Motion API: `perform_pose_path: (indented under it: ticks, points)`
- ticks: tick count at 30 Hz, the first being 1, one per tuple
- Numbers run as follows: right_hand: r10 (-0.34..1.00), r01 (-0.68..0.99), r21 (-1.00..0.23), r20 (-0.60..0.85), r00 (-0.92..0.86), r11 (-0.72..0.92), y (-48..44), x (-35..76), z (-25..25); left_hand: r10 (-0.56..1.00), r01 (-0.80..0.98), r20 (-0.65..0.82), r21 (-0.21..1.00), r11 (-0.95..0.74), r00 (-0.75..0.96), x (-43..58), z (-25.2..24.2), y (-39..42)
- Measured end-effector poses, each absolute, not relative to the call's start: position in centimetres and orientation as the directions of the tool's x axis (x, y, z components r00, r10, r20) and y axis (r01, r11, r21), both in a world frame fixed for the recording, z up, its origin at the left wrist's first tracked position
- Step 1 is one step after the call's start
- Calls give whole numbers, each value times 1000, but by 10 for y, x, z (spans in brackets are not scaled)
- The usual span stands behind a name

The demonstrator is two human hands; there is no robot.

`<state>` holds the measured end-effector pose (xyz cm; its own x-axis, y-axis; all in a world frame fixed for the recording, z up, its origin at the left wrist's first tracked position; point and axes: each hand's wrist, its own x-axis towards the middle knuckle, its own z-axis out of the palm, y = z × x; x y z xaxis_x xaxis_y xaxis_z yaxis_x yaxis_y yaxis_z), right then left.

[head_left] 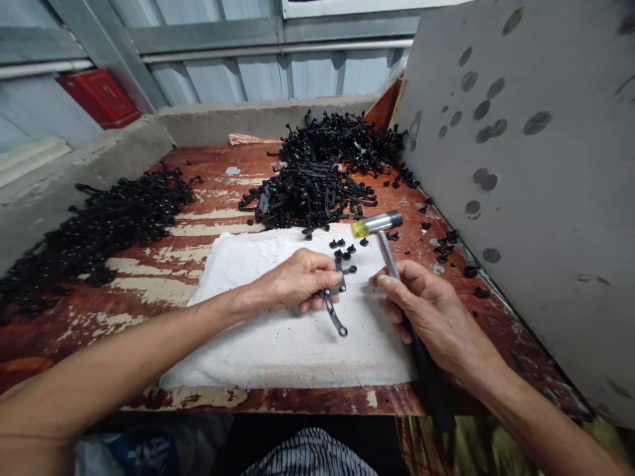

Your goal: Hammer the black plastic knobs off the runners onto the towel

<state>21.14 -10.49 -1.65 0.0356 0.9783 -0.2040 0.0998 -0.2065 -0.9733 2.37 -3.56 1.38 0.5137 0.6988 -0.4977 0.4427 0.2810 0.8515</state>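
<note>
Above the white cloth point(238, 350), my left hand point(302, 281) pinches black linkage parts point(335, 314), a slim curved arm with a ring at its lower end and another arm with a round knob. My right hand point(426, 307) is wrapped round a mallet point(387, 254). The mallet has a metal head with a yellow face on the left and a dark face on the right; its black handle runs down below the hand. Several small black caps point(346, 255) lie at the cloth's back edge, between the two hands.
Behind the cloth rise heaps of black parts point(307, 192), with another long pile point(119, 225) at the left. A grey spotted board point(536, 211) borders the worn red-brown table point(208, 162) on the right. More black caps point(446, 244) lie beside it. A red box point(102, 98) stands back left.
</note>
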Motion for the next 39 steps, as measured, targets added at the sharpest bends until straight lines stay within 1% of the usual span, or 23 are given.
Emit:
perform_pose_path:
  ticks: [2,3,6,10,13,15,24,30,36,39]
  points:
    - [978,149,-970,-180,103,-194,-108,222,-20,744,376,-473,871,316,472,20,10,-25]
    - [974,146,-968,-187,125,-204,-110,226,-22,756,347,-465,878,329,461,18,7,-19]
    - [955,53,-960,-265,129,-274,-115,233,-27,766,274,-449,892,359,460,16,-2,-6]
    - [912,-107,-918,-392,124,-381,-117,232,-29,767,230,-452,892,389,456,19,-10,1]
    - [887,-187,-897,-431,165,-401,-115,232,-29,758,224,-466,885,408,457,20,-11,2]
    - [886,-203,-894,-433,166,-399,-115,233,-30,757,224,-470,882,414,454,20,-11,2]
    - [913,-136,-923,-380,151,-361,-115,235,-35,760,254,-495,869,425,422,21,-10,2]
    - [922,-121,-929,-365,129,-351,-116,237,-38,767,261,-500,865,428,402,25,-7,-1]
    - [924,-107,-931,-361,123,-349,-117,238,-39,776,347,-509,852,392,372,24,-8,1]
    - [946,-37,-950,-311,96,-309,-119,240,-39,770,390,-528,834,391,358,24,-6,3]
